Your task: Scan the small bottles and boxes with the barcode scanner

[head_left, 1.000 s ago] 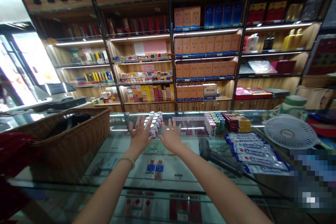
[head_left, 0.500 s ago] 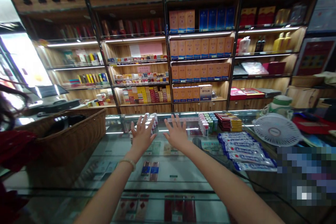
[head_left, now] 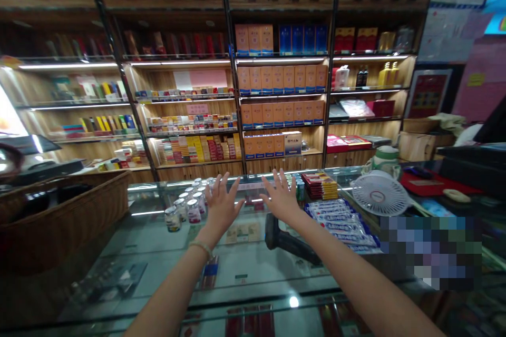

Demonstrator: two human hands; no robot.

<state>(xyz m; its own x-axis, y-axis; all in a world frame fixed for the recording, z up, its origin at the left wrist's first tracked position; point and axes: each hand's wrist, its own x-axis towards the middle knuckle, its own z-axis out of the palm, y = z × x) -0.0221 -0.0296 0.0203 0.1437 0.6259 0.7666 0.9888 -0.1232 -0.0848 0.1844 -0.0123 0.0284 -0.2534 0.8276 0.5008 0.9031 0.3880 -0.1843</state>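
Both of my hands are stretched out above a glass display counter point(head_left: 158, 253), fingers spread and holding nothing. My left hand point(head_left: 222, 201) is nearest to several small lidded jars point(head_left: 193, 210) standing in rows on the glass, and it hides part of them. My right hand point(head_left: 280, 197) is in front of small upright tubs, which it partly covers. Below my right wrist lies a black handheld barcode scanner point(head_left: 290, 242), partly hidden by my forearm. To its right are a stack of red and yellow packets point(head_left: 320, 185) and a spread of blue and white wrapped packs point(head_left: 340, 224).
A wicker basket point(head_left: 98, 202) stands at the left. A white fan point(head_left: 381, 194) and a green and white jug point(head_left: 385, 160) stand at the right, near a red mat point(head_left: 438, 184). Behind the counter, wooden shelves hold boxed goods point(head_left: 282, 80).
The view has turned to the right, so shelves and counter goods appear further left. More jars and the scanner now show. Both hands stay spread and empty.
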